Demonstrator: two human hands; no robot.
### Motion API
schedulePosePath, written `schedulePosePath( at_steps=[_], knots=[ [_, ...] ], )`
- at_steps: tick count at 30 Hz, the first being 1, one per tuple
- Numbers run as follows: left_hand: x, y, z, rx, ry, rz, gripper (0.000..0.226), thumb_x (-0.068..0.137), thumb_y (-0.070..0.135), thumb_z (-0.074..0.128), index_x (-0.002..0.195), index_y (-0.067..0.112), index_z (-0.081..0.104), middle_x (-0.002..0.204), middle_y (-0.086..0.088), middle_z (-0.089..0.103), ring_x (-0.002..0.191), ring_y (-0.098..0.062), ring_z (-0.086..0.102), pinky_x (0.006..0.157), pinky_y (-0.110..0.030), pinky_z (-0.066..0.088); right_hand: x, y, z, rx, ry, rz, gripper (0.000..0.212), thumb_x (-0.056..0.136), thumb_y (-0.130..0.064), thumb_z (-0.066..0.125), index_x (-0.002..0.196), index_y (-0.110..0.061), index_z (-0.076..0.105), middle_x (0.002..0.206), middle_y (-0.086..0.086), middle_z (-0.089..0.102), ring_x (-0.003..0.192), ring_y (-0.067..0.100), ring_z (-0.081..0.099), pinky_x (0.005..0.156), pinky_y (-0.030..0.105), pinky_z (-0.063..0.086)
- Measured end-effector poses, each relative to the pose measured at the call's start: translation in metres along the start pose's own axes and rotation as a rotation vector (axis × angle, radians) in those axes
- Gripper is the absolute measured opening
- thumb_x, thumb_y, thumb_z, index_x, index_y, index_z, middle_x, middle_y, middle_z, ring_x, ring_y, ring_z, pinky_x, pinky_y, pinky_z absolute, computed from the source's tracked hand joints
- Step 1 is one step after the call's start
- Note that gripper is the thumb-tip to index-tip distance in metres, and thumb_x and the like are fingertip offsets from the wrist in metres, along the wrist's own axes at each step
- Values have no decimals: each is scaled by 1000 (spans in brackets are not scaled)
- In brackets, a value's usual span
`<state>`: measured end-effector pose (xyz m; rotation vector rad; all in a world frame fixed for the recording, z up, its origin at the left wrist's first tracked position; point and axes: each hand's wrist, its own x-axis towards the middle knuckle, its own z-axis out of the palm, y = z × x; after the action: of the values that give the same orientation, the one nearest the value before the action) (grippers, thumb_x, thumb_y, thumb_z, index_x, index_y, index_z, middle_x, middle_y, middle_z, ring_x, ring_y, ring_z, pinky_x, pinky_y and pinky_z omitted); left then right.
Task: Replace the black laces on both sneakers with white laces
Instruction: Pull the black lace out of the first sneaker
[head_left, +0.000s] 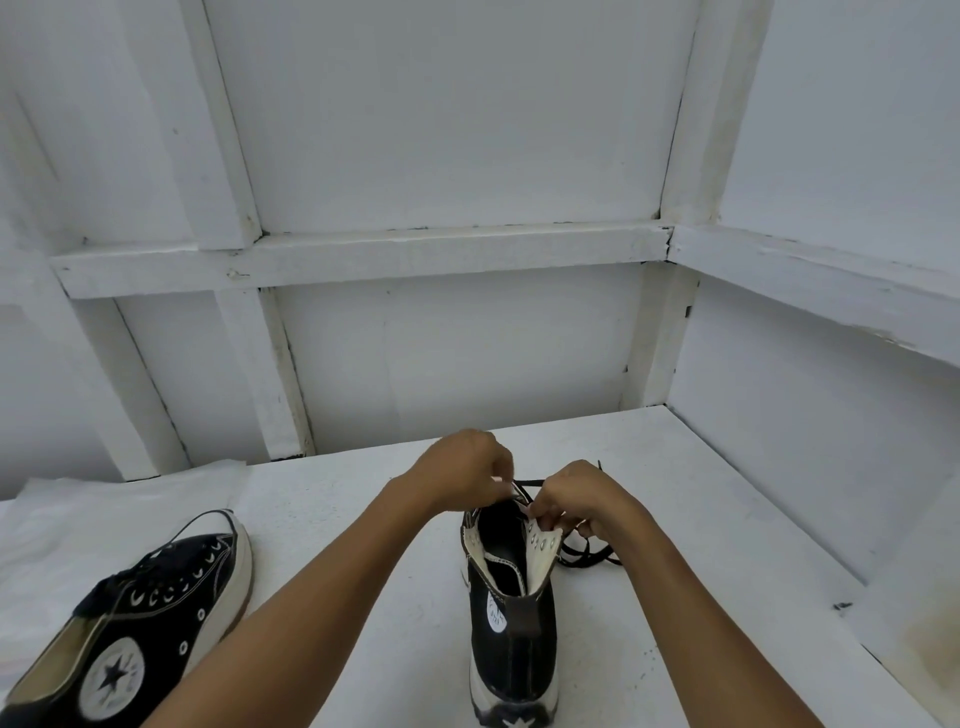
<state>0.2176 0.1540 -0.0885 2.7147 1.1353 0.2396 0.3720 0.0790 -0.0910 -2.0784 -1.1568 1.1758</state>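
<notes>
Noted at 8 o'clock on the table (727, 519): one sneaker (156, 613) on its side, black lacing in place, not yet started. Found beyond it at 9 o'clock: a white sheet (104, 499). Observed at 6 o'clock: the other sneaker (511, 623) upright, heel nearest, tongue exposed, upper eyelets already bare. Recorded over its toe end: left hand (462, 467), fingers curled, pinching the black lace (524, 484). Recorded next: right hand (582, 499), also curled, pinching the eyelet flap (543, 540), lace running into its grip. Logged at 3 o'clock of that shoe: freed lace lying loose. No white laces sighted. Judged step: unthreading the lowest rows. Recommend steadying the flap, drawing one crossing at a time, pulling straight through each eyelet, keeping slack untangled.
</notes>
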Motion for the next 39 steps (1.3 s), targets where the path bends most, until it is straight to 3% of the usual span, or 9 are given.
schedulePosePath(
  at_steps=[7, 11, 17, 19, 22, 24, 27, 32, 39],
  knots=[
    [4, 14, 15, -28, -190, -15, 12, 85, 30, 69, 77, 22, 66, 75, 3, 62, 74, -18, 53, 63, -26, 38, 3, 3, 0, -17, -7, 11, 14, 77, -5, 67, 64, -5, 63, 59, 6, 65, 48, 16, 49, 44, 19, 27],
    [0, 12, 8, -270, -104, -77, 13, 83, 25, 65, 81, 14, 73, 89, -5, 71, 77, -17, 58, 67, -28, 46, 2, 2, -3, 7, -21, 13, 17, 80, -3, 66, 64, -4, 60, 63, 9, 64, 48, 17, 47, 37, 14, 28],
    [-5, 9, -10, -786, 110, -210, 21, 64, 39, 61, 56, 20, 60, 96, -12, 75, 86, -23, 66, 82, -39, 52, 5, 2, -3, -27, -30, 27, 15, 78, -7, 68, 65, -5, 63, 60, 5, 66, 51, 16, 47, 50, 22, 26],
    [-5, 7, -13, -1029, 167, -214, 20, 79, 19, 57, 62, 11, 52, 85, -18, 75, 90, -28, 70, 87, -36, 52, 6, 3, -3, -23, -31, 28, 14, 78, -7, 69, 66, -5, 64, 59, 5, 66, 51, 16, 47, 50, 22, 25],
    [-6, 8, -20, -1295, 192, -264, 21, 89, 0, 47, 69, 6, 48, 64, -13, 57, 50, -26, 56, 59, -35, 54, 6, 3, -2, -17, -34, 22, 15, 79, -7, 68, 66, -4, 63, 60, 6, 65, 50, 16, 47, 48, 21, 25],
    [-4, 7, -17, -1180, 188, -282, 26, 90, 4, 56, 67, 11, 46, 62, -7, 48, 42, -14, 34, 44, -23, 34, 8, 4, -2, -22, -32, 21, 13, 80, -7, 68, 68, -4, 65, 61, 6, 65, 50, 16, 48, 47, 20, 26],
    [-2, 5, -8, -799, 92, -251, 24, 85, 15, 71, 75, 14, 49, 66, 0, 53, 44, -9, 40, 39, -17, 30, 9, 4, -2, -25, -29, 21, 9, 80, -7, 68, 72, -3, 67, 60, 5, 65, 49, 15, 48, 47, 20, 25],
    [1, 15, 8, -143, -178, -94, 21, 84, 32, 73, 100, 20, 67, 92, 4, 61, 83, -15, 54, 68, -25, 41, 8, 4, -2, -27, -30, 26, 11, 80, -6, 67, 68, -4, 65, 64, 7, 67, 52, 16, 50, 49, 21, 25],
    [-1, 14, 0, -312, -162, -97, 12, 87, 19, 65, 75, 20, 66, 70, 11, 58, 65, -6, 52, 57, -21, 39, 8, 8, -2, -16, -29, 25, 6, 79, -7, 67, 76, -3, 67, 68, 7, 67, 57, 19, 54, 49, 22, 25]
  ],
)
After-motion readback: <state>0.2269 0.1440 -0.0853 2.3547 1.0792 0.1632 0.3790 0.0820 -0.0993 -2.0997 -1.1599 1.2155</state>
